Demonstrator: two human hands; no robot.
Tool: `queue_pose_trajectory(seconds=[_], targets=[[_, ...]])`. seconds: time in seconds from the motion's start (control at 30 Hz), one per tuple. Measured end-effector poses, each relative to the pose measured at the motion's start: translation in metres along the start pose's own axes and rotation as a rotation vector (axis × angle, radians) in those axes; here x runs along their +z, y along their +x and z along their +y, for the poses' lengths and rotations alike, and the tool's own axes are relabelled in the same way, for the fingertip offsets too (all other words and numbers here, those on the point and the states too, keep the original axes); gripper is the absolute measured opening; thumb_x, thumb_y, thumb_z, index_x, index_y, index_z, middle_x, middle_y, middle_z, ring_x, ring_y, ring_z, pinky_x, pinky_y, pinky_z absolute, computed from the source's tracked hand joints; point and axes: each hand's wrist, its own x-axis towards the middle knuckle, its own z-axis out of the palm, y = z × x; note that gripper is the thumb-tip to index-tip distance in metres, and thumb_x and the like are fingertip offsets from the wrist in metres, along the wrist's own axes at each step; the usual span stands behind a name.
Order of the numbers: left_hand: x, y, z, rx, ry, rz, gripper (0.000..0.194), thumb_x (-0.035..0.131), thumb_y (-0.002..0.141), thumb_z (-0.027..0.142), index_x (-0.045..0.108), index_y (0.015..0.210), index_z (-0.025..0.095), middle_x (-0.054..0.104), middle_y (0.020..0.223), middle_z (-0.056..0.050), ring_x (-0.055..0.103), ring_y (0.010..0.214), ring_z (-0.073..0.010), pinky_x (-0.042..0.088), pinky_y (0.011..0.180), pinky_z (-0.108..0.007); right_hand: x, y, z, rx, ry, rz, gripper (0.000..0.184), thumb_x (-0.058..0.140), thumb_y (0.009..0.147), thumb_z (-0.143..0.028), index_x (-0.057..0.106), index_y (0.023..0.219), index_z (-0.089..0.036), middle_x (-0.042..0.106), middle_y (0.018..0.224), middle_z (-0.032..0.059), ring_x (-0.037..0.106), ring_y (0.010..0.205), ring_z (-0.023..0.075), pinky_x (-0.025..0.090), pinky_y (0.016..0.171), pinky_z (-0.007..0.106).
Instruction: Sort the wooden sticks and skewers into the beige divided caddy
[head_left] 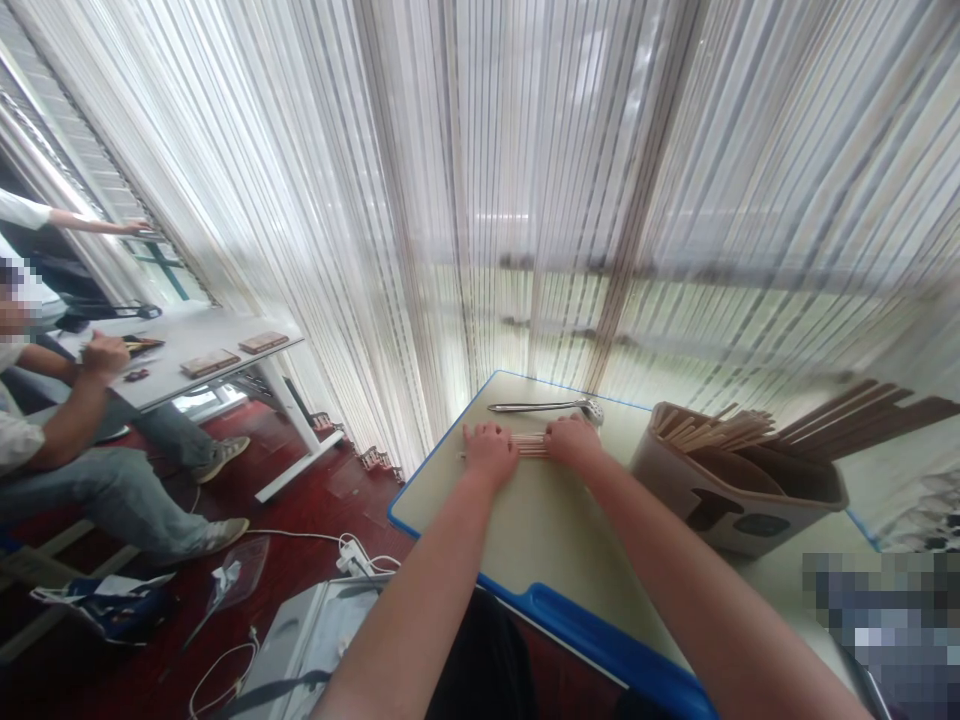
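Several thin, pale wooden sticks (531, 446) lie side by side across the tabletop between my two hands. My left hand (489, 452) is closed over their left part, fingers bent down on them. At the other end my right hand (571, 440) is closed on the same sticks. My fingers hide both ends for the most part. Just behind my hands rests a metal slotted ladle (540, 407), its perforated bowl (592, 411) close to my right hand. Both hands are low, at the surface of the cream table (540, 540) with a blue edge.
To the right stands a box (679, 492) holding many light sticks (709, 430) and longer brown flat strips (862, 420). A string curtain (450, 200) hangs behind. At left, a seated person (75, 430) works at a white table (225, 330). Cables and a power strip (352, 560) lie below.
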Motion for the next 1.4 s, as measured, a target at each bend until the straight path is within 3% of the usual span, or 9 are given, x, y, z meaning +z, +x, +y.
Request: queue_pose_trajectory(seconds=[0.1,0.37,0.57,0.9,1.03,1.17,1.3,1.4], targets=[[-0.001,-0.001,0.0,0.035,-0.035,0.029,0.026,0.047,0.084,0.034,0.066,0.098,0.024,0.06,0.105,-0.007,0.049,0.102,-0.0241,0.02,0.104,-0.053,0.0,-0.003,-0.003,-0.012,0.011,0.014,0.035,0.043,0.081,-0.028,0.062,0.109,-0.019,0.06,0.112,0.0113,0.049,0.106,0.0268,0.034,0.083,0.037],[0.0,-0.001,0.001,0.074,-0.041,0.026,0.019,0.051,0.082,0.031,0.067,0.089,0.022,0.062,0.094,-0.006,0.052,0.095,-0.0222,0.03,0.098,-0.046,0.0,-0.016,-0.008,-0.053,0.029,0.07,0.026,0.044,0.082,-0.026,0.065,0.094,-0.019,0.064,0.1,0.0091,0.053,0.098,0.025,0.036,0.079,0.035],[-0.001,-0.001,0.002,0.119,-0.08,0.092,0.018,0.05,0.084,0.032,0.067,0.089,0.024,0.063,0.092,-0.004,0.053,0.093,-0.0208,0.026,0.101,-0.047,-0.011,-0.022,-0.011,-0.1,0.035,0.144,0.023,0.043,0.084,-0.021,0.065,0.093,-0.022,0.063,0.101,0.0067,0.051,0.099,0.0224,0.033,0.082,0.034],[-0.008,-0.006,0.008,0.172,-0.12,0.37,0.022,0.047,0.09,0.031,0.068,0.093,0.026,0.062,0.088,-0.005,0.054,0.084,-0.0184,0.037,0.079,-0.033,-0.044,-0.053,-0.016,-0.219,0.004,0.55,0.021,0.047,0.084,-0.017,0.066,0.092,-0.021,0.063,0.095,0.0065,0.048,0.098,0.0224,0.03,0.092,0.038],[-0.019,-0.011,0.021,0.251,-0.219,0.464,0.022,0.046,0.091,0.029,0.067,0.097,0.023,0.062,0.086,-0.005,0.055,0.083,-0.0168,0.039,0.078,-0.03,-0.062,-0.079,-0.021,-0.216,0.188,0.78,0.027,0.047,0.083,-0.016,0.06,0.107,-0.022,0.058,0.112,0.0071,0.045,0.11,0.0222,0.033,0.097,0.038],[-0.04,-0.023,0.045,0.273,-0.4,0.503,0.025,0.043,0.092,0.03,0.065,0.1,0.021,0.061,0.089,-0.006,0.055,0.086,-0.0164,0.042,0.082,-0.03,-0.069,-0.112,-0.026,-0.062,0.545,1.002,0.035,0.046,0.086,-0.027,0.048,0.12,-0.02,0.05,0.124,0.0114,0.044,0.115,0.0222,0.039,0.095,0.039],[-0.056,-0.04,0.076,0.301,-0.579,0.41,0.026,0.043,0.092,0.032,0.065,0.099,0.021,0.061,0.091,-0.005,0.056,0.088,-0.0156,0.045,0.083,-0.029,-0.075,-0.142,-0.022,0.014,0.892,0.959,0.05,0.046,0.087,-0.031,0.03,0.134,-0.023,0.056,0.114,0.0098,0.057,0.092,0.0166,0.048,0.082,0.034],[-0.059,-0.049,0.1,0.35,-0.689,0.329,0.024,0.044,0.091,0.031,0.065,0.097,0.022,0.061,0.09,-0.004,0.057,0.086,-0.0147,0.047,0.082,-0.028,-0.085,-0.16,-0.009,0.018,0.975,0.973,0.056,0.046,0.087,-0.031,0.024,0.138,-0.024,0.061,0.101,0.0056,0.059,0.085,0.0146,0.049,0.082,0.033]])
